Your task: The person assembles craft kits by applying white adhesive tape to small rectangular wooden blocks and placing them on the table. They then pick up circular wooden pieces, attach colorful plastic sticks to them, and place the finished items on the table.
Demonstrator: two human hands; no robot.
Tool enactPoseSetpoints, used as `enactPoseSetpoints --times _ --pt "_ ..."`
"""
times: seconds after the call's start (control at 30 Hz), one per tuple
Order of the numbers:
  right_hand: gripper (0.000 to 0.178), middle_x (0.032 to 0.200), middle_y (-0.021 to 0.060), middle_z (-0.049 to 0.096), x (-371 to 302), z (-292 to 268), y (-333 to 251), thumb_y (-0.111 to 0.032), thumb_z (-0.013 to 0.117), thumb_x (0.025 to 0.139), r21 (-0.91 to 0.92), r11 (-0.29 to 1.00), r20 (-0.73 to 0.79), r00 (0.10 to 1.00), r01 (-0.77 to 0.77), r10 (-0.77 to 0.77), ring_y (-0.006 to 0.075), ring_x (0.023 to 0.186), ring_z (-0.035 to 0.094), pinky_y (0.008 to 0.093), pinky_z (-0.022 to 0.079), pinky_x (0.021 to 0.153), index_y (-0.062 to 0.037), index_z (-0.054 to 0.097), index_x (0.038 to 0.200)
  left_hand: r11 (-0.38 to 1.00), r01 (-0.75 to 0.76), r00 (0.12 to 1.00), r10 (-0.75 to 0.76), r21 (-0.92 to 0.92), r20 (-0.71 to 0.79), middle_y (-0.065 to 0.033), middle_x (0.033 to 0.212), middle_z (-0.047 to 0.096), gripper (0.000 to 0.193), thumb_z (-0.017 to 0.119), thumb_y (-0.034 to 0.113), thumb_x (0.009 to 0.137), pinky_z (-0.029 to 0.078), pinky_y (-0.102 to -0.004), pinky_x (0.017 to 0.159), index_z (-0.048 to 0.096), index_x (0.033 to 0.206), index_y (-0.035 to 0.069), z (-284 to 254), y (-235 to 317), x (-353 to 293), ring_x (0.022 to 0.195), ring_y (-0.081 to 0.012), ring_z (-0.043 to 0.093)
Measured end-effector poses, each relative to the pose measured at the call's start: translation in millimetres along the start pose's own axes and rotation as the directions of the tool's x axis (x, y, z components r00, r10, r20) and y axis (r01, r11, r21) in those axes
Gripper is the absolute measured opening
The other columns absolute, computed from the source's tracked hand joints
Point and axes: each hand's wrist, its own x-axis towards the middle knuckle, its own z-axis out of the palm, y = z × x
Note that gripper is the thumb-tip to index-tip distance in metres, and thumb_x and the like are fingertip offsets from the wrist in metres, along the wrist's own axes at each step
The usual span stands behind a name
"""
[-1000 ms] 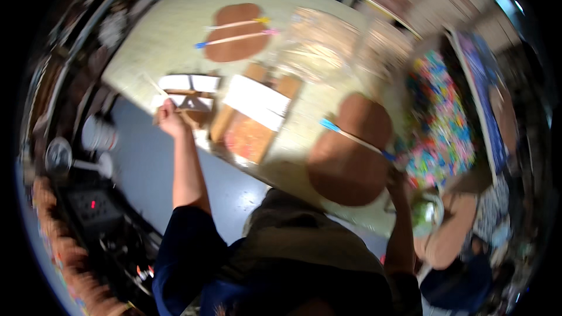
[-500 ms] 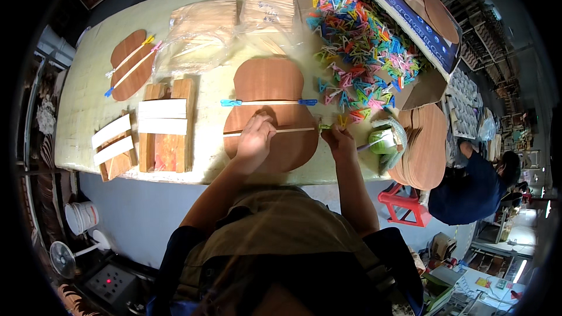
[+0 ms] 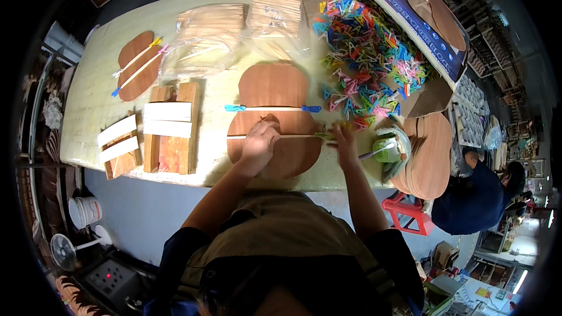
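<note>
A thin guitar-shaped wooden panel [image 3: 275,161] lies on the table before me. An upper wooden strip [image 3: 272,109] crosses its waist, with a blue clip [image 3: 235,108] at the left end and another blue clip [image 3: 311,109] at the right. Across the lower part runs a second wooden strip [image 3: 298,136]. My left hand [image 3: 260,143] presses on this strip near its middle, fingers curled together. A yellow-green clip [image 3: 322,136] sits at the strip's right end. Just beside it is my right hand [image 3: 344,143], its fingers apart and slightly blurred.
A box of colourful clips [image 3: 374,52] spills onto the table at the far right. Stacked panels [image 3: 430,158] and a green container [image 3: 385,149] stand at right. Bagged strips [image 3: 208,29], a clipped panel [image 3: 137,73] and wooden blocks [image 3: 188,129] lie left. A person [image 3: 468,199] crouches at right.
The yellow-green clip, earlier between my right fingers, now sits on the lower strip's right end. My right fingers have spread apart. My left hand stays on the strip; the whole view has shifted slightly.
</note>
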Motion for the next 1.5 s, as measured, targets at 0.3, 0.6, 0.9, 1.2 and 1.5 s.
enactPoseSetpoints --times 0.3,0.6,0.9,1.2,1.5 --pt "0.03 0.081 0.0153 0.064 106 24 -1 -0.037 0.063 0.086 -0.866 0.467 -0.042 0.905 0.179 -0.424 0.0373 0.075 0.062 0.0471 0.049 0.066 -0.0073 0.062 0.091 0.999 0.006 1.0 -0.005 -0.044 0.027 -0.0121 0.097 0.063 0.009 0.064 0.0 0.076 0.049 -0.0392 0.086 0.056 0.075 0.004 -4 0 3 0.093 -0.0318 0.06" --pt "0.019 0.073 0.0012 0.058 62 146 -106 -0.018 0.067 0.088 0.084 0.956 0.487 0.825 0.282 -0.286 0.0049 0.063 0.05 0.0211 0.038 0.051 -0.002 0.063 0.098 0.998 -0.063 0.998 0.062 -0.01 -0.025 -0.0121 0.095 0.063 0.007 0.064 0.004 0.076 0.049 -0.0396 0.087 0.058 0.077 0.004 -4 -4 0 0.093 -0.0312 0.06" --pt "0.015 0.075 0.0017 0.063 35 289 -87 -0.008 0.066 0.084 -0.257 0.96 0.855 0.49 0.114 0.171 0.0077 0.06 0.055 0.0234 0.044 0.052 -0.0007 0.067 0.098 0.747 0.465 0.873 -0.476 -0.476 0.105 -0.019 0.106 0.061 0.022 0.053 0.013 0.084 0.046 -0.0425 0.088 0.063 0.099 0.0 7 2 -10 0.101 -0.0375 0.057" --pt "0.017 0.072 -0.0013 0.054 73 164 -145 -0.011 0.057 0.092 0.236 0.933 0.754 0.554 0.272 -0.352 0.0061 0.062 0.048 0.0199 0.039 0.054 0.0013 0.061 0.103 0.993 -0.111 0.993 0.109 -0.03 -0.051 -0.0127 0.093 0.06 0.007 0.057 0.006 0.073 0.048 -0.0395 0.085 0.057 0.08 0.003 2 -12 -5 0.092 -0.031 0.059" --pt "0.031 0.074 0.0021 0.059 94 -12 -14 -0.028 0.065 0.089 -0.356 0.925 0.029 0.991 0.133 -0.131 0.0109 0.063 0.055 0.0249 0.043 0.055 -0.0026 0.062 0.106 0.998 0.01 1.0 -0.012 0.056 0.024 -0.0097 0.101 0.063 0.006 0.065 0.009 0.079 0.042 -0.0457 0.091 0.06 0.078 0.006 0 -4 -5 0.101 -0.032 0.058"
